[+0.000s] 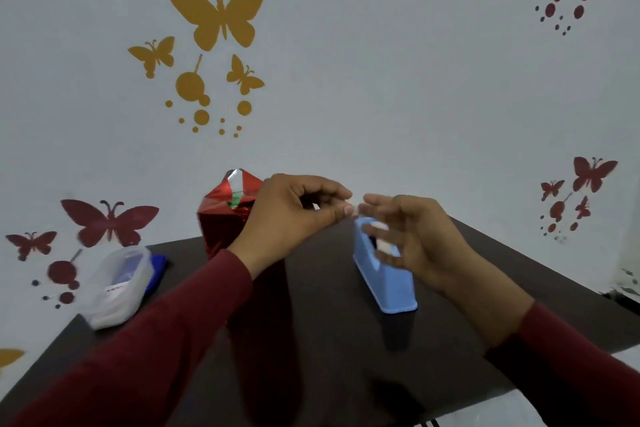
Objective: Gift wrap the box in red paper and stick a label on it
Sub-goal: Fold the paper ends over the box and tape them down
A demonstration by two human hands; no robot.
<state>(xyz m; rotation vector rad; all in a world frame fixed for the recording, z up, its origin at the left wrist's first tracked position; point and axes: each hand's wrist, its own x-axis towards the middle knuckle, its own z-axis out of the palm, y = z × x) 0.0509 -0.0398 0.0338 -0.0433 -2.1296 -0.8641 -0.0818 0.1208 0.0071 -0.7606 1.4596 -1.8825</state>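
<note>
Left hand (294, 215) hides red-wrapped box (221, 218), maybe pinching tape; right hand (412, 239) loose

home room: butterfly wall decals (218, 17), dark table (329, 340)

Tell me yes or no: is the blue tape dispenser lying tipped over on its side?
No. The blue tape dispenser stands upright on its base on the dark table, below the right hand.
</note>
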